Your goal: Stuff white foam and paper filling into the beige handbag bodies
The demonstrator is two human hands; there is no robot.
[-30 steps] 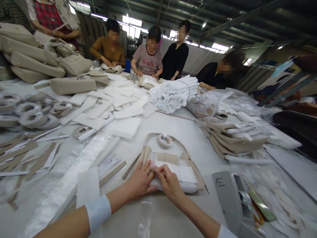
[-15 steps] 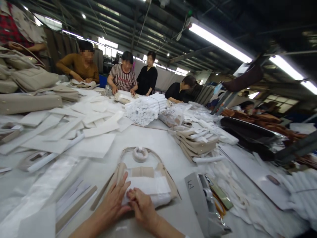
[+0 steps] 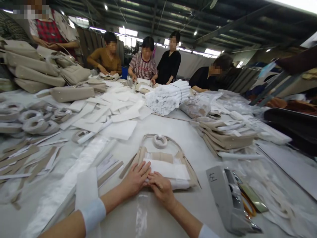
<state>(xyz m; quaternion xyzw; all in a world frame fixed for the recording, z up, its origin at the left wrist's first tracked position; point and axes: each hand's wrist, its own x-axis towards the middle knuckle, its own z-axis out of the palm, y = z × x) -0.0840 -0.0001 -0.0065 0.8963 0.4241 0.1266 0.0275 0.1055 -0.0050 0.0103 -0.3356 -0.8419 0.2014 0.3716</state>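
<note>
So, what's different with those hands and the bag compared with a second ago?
The right hand has shifted slightly toward the wearer, along the beige bag partly covered in white sheeting. No clear new grasp or release shows. The left hand stays on the bag's left part; the pale beige ring-shaped coil stays above.

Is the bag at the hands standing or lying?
Lying: the bag has its broad side up, its strap spread on the table.

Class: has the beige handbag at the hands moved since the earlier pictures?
No; the beige handbag shows no visible shift, lying just left of the grey tape dispenser as before.
</note>
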